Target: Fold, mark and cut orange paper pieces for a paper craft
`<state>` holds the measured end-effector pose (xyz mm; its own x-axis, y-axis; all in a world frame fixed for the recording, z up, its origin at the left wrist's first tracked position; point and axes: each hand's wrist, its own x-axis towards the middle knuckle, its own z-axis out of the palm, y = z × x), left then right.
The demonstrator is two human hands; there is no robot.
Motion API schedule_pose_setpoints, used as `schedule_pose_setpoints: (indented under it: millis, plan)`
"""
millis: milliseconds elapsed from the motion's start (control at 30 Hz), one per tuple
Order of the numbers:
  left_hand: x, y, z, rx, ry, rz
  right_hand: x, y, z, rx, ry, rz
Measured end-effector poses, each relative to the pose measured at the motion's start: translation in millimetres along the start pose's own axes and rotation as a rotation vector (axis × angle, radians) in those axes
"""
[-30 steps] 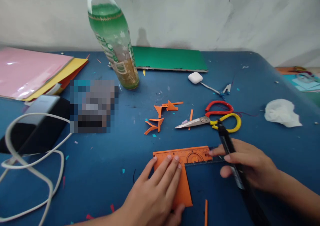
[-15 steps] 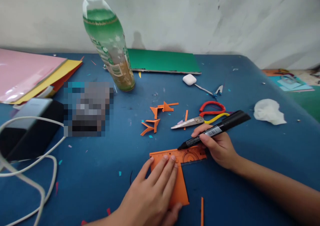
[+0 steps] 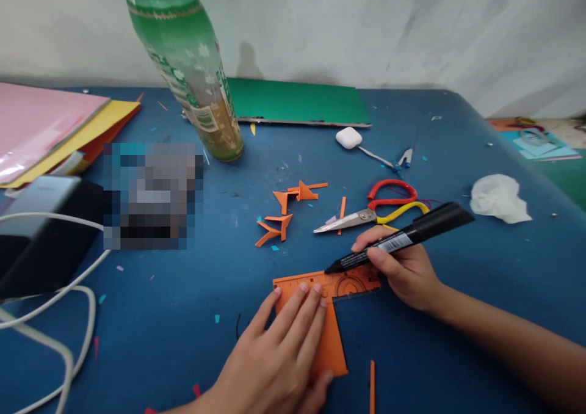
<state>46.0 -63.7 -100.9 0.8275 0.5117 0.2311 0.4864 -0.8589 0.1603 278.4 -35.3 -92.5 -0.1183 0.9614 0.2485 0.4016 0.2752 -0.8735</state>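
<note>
My left hand (image 3: 277, 356) lies flat with fingers stretched out, pressing an orange ruler (image 3: 352, 281) and a piece of orange paper (image 3: 332, 344) onto the blue table. My right hand (image 3: 403, 267) is closed round a black marker (image 3: 407, 234), whose tip touches the ruler's upper edge near its middle. Red-and-yellow scissors (image 3: 375, 209) rest just beyond my right hand. Several orange paper offcuts (image 3: 286, 209) are scattered past the ruler.
A green bottle (image 3: 192, 66) stands at the back left, a green board (image 3: 297, 102) behind it. Pink and yellow sheets (image 3: 50, 127) lie far left, near a dark box (image 3: 46, 231) with a white cable (image 3: 59, 304). A white earbud case (image 3: 348, 137) and crumpled tissue (image 3: 499, 198) sit right.
One second ago the marker stood upright in my right hand beside the ruler's right end. It has since swung down with its tip on the ruler's top edge. My left hand stayed put.
</note>
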Motion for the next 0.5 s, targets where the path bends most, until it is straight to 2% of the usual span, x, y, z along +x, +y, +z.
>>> schedule_pose_setpoints:
  millis: [300,500]
  plan:
    - [1.3,0.3,-3.9,0.029,-0.031,0.013,-0.2,-2.2,-0.2,-0.010,-0.003,0.039]
    - [1.0,1.3,-8.4,0.080,-0.092,0.062,5.2,-11.3,8.5,-0.035,-0.075,0.005]
